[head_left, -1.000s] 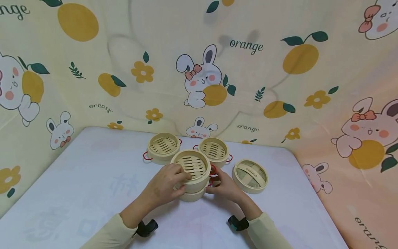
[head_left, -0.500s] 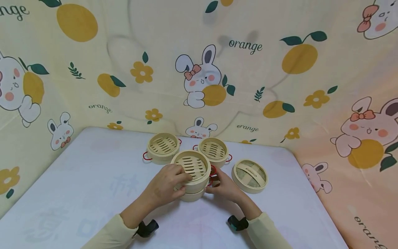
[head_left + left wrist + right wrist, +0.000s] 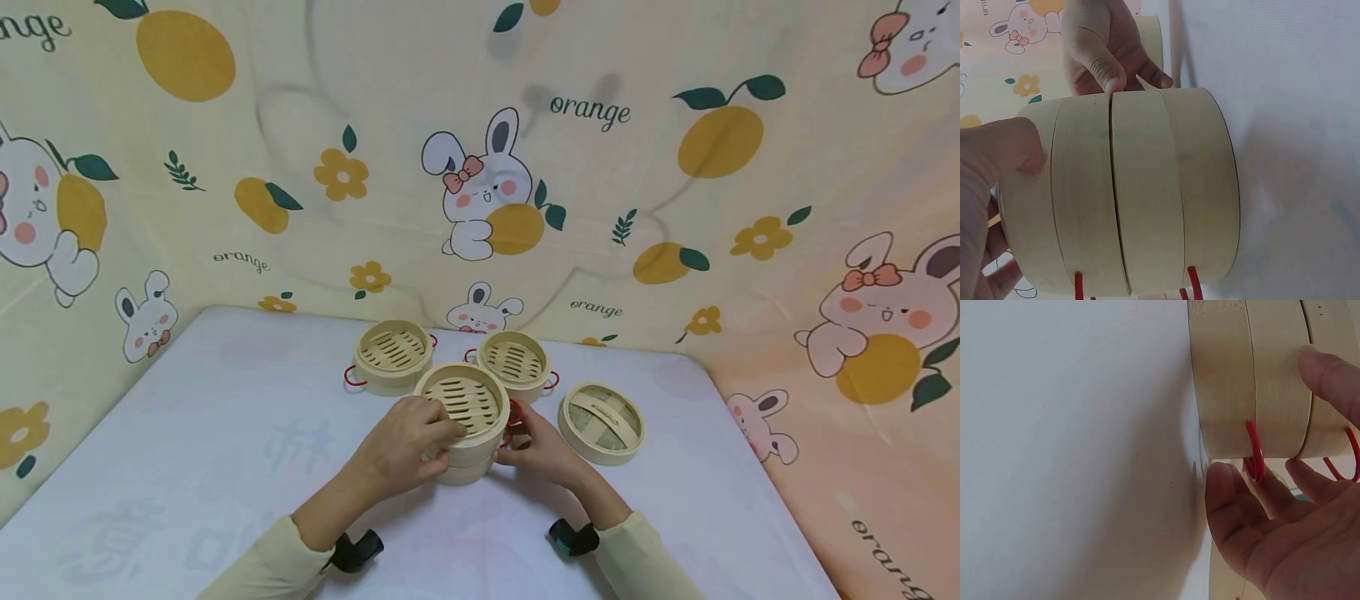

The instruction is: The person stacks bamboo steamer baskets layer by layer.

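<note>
Two steamers in a stack, between both hands. Left hand point(image 3: 408, 442) pinches the rim of the upper steamer point(image 3: 480, 446): thumb against the outer wall, fingertips over the edge on the inside. The upper steamer sits directly on the lower steamer point(image 3: 461, 475), below the left-hand pinch; from the left wrist I see a thin dark seam between them, the walls close to flush. The lower steamer stands on the white table point(image 3: 225, 433).

Right hand point(image 3: 540, 446) grips the stack from the opposite side, lower than the left: thumb tip at the seam, fingers curved by the side of the lower steamer. A red loop handle point(image 3: 1255, 450) of the lower steamer hangs between this thumb and the fingers; I cannot tell whether any finger bears on it.

Beyond the left-hand grip, left-back steamer point(image 3: 393, 347), upright, slatted floor showing. Beyond the right-hand grip, right-back steamer point(image 3: 513, 358), likewise upright. To the right of the right hand, near but apart from it, a round lid point(image 3: 602, 423) lies with its strap handle up. Behind everything, farthest from both grips, I note a cream backdrop point(image 3: 390, 100) printed with rabbits and oranges.
</note>
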The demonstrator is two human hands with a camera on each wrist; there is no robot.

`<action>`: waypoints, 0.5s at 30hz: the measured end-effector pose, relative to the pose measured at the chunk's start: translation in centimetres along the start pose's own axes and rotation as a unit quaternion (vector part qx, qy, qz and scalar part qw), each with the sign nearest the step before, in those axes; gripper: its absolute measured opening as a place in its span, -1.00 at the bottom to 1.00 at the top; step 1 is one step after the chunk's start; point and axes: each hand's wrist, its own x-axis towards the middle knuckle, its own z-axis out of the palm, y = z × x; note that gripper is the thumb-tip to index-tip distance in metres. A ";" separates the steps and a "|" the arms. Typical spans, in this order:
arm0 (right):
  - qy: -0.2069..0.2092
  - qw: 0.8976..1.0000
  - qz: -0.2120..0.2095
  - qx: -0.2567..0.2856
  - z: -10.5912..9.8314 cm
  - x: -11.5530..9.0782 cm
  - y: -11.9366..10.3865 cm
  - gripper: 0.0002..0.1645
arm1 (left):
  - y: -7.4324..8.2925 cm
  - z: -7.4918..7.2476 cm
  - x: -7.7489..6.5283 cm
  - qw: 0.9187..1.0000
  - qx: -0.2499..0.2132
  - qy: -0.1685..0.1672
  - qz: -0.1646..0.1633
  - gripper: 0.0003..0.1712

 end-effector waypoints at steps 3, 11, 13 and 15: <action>0.001 1.000 -0.002 0.009 0.0 -0.1 -0.1 -0.09 | 0.0 0.1 0.0 1.000 0.004 -0.003 0.002 -0.65; 0.002 1.000 0.008 0.015 -0.1 -0.2 -0.2 -0.13 | 0.0 0.1 0.1 1.000 0.007 -0.007 0.005 -0.66; 0.006 1.000 0.010 0.012 0.0 0.0 0.3 -0.13 | 0.1 0.0 0.1 1.000 0.007 -0.012 0.002 -0.66; 0.008 1.000 0.012 0.009 0.0 0.1 0.4 -0.13 | 0.1 -0.1 0.0 1.000 0.008 -0.015 -0.001 -0.66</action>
